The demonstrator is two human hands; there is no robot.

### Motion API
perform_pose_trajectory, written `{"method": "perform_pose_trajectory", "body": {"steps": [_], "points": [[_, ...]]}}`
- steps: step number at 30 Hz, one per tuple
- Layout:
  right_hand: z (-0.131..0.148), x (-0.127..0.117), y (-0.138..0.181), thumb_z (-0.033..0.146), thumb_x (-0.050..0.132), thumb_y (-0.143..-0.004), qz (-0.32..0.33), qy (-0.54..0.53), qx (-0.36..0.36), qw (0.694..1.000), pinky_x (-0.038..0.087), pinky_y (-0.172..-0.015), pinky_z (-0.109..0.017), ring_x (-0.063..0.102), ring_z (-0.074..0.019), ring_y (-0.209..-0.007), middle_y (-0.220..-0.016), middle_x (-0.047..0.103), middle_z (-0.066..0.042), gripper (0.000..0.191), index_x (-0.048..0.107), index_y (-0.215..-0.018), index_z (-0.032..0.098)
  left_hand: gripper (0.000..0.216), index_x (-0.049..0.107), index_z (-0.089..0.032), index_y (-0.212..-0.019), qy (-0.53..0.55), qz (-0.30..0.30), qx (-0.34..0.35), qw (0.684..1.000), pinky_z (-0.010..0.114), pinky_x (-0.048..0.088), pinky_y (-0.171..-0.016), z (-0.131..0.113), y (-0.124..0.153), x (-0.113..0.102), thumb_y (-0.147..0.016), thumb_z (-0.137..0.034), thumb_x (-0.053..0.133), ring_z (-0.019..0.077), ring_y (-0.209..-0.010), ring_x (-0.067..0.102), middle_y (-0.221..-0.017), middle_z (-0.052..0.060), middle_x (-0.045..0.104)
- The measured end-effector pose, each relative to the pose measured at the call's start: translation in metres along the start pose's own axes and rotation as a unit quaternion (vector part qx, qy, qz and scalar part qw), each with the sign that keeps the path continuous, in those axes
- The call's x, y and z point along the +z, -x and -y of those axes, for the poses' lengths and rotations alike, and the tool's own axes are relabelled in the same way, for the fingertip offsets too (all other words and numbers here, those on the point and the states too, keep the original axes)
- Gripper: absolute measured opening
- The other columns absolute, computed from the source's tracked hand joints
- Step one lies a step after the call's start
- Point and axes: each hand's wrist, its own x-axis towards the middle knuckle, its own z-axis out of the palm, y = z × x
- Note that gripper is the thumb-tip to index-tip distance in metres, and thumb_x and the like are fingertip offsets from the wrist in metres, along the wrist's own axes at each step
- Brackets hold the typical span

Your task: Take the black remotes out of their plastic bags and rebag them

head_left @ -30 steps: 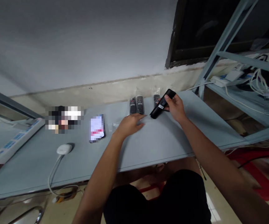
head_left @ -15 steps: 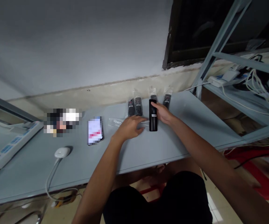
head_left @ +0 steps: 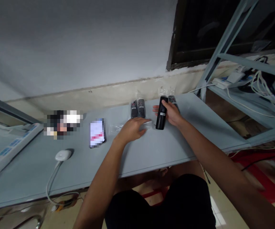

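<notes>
My right hand grips a black remote control that carries a small white label. Its thumb lies on the face, and fingertips show past the left side. My left hand rests low over the table, fingers curled onto a clear plastic bag that sticks out on both sides of it. Just behind that hand lie two bagged dark remote controls, one on the left and one on the right. Another bagged remote control is partly hidden behind my right hand.
A phone with a lit screen lies on the grey table. Left of it are a white rounded device on a cable and a blurred-out patch. Power strips stand at the left and on the right shelf. A wall runs behind.
My right hand has moved slightly right and away from me with the remote control, which now tilts and stands clear of the plastic bag. My left hand has hardly moved.
</notes>
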Motion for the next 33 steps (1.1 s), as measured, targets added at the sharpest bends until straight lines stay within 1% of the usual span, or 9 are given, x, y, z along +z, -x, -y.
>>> {"method": "perform_pose_trajectory", "body": {"steps": [5,8,10,17,19,23,26,30,33], "points": [[0.015,0.0,0.011,0.067,0.069,-0.09,-0.002,0.088,-0.148,0.985,0.06,-0.073,-0.037,0.068,-0.0178,-0.069,-0.08,0.07,0.002,0.043,0.054,-0.103,0.029,0.05,0.062,-0.023,-0.143,0.012,0.015,-0.02,1.0,0.046,0.057,-0.108,-0.003,0.0,-0.001,-0.093,-0.021,0.066,0.0282,-0.126,0.069,-0.139,0.009,0.071],[0.011,-0.002,0.012,0.052,0.068,-0.094,0.035,0.139,-0.231,0.962,0.059,-0.086,-0.041,0.07,-0.0192,-0.084,-0.094,0.07,0.0,0.031,0.053,-0.11,0.03,0.051,0.061,-0.025,-0.145,0.022,0.018,-0.024,0.999,0.044,0.057,-0.108,-0.007,-0.001,0.0,-0.094,-0.022,0.066,0.027,-0.128,0.069,-0.142,0.007,0.07],[0.005,-0.005,0.011,0.04,0.072,-0.09,0.071,0.194,-0.262,0.943,0.057,-0.097,-0.045,0.069,-0.0211,-0.097,-0.106,0.069,-0.003,0.036,0.051,-0.117,0.03,0.051,0.06,-0.026,-0.146,0.026,0.018,-0.024,0.999,0.042,0.056,-0.108,-0.008,-0.001,0.001,-0.095,-0.023,0.066,0.0264,-0.128,0.068,-0.143,0.006,0.069],[-0.011,-0.02,0.01,0.032,0.078,-0.083,0.125,0.332,-0.181,0.917,0.053,-0.104,-0.049,0.067,-0.0274,-0.109,-0.115,0.068,-0.007,0.058,0.051,-0.133,0.025,0.05,0.059,-0.027,-0.146,0.022,0.002,-0.014,1.0,0.042,0.057,-0.105,-0.005,-0.001,0.006,-0.097,-0.026,0.065,0.0261,-0.123,0.07,-0.139,0.007,0.071],[-0.008,-0.02,0.012,0.034,0.079,-0.083,0.12,0.342,-0.181,0.914,0.052,-0.105,-0.049,0.067,-0.0279,-0.109,-0.112,0.068,-0.006,0.053,0.057,-0.129,0.024,0.048,0.06,-0.026,-0.145,0.03,-0.006,0.001,1.0,0.043,0.057,-0.105,-0.006,-0.002,0.006,-0.097,-0.028,0.066,0.0267,-0.123,0.07,-0.137,0.008,0.071],[0.004,-0.014,0.017,0.042,0.073,-0.09,0.132,0.304,-0.144,0.933,0.058,-0.084,-0.04,0.07,-0.0228,-0.086,-0.093,0.069,-0.002,0.03,0.065,-0.113,0.025,0.043,0.063,-0.026,-0.141,0.044,-0.057,0.03,0.997,0.049,0.054,-0.109,-0.013,-0.006,0.004,-0.099,-0.037,0.066,0.0283,-0.126,0.066,-0.136,0.01,0.07],[0.013,-0.009,0.019,0.045,0.08,-0.084,0.105,0.277,-0.125,0.947,0.056,-0.065,-0.032,0.066,-0.0181,-0.067,-0.081,0.07,0.001,0.032,0.068,-0.106,0.025,0.036,0.065,-0.025,-0.136,0.041,-0.098,0.038,0.994,0.048,0.053,-0.109,-0.018,-0.008,0.004,-0.103,-0.036,0.06,0.0273,-0.125,0.065,-0.134,0.011,0.07],[0.022,-0.006,0.022,0.042,0.091,-0.073,0.055,0.249,-0.143,0.956,0.056,-0.066,-0.032,0.068,-0.0185,-0.069,-0.084,0.077,-0.002,0.038,0.075,-0.103,0.024,0.033,0.067,-0.024,-0.133,0.0,-0.147,0.034,0.989,0.049,0.05,-0.111,-0.021,-0.01,0.005,-0.104,-0.032,0.056,0.0279,-0.126,0.061,-0.133,0.011,0.069],[0.025,-0.004,0.024,0.043,0.092,-0.072,0.098,0.238,-0.116,0.959,0.058,-0.066,-0.033,0.069,-0.0187,-0.069,-0.085,0.079,-0.004,0.046,0.082,-0.112,0.022,0.035,0.066,-0.025,-0.137,-0.063,-0.186,0.025,0.98,0.053,0.045,-0.115,-0.021,-0.011,0.003,-0.103,-0.031,0.057,0.0308,-0.137,0.054,-0.142,0.012,0.064]]}}
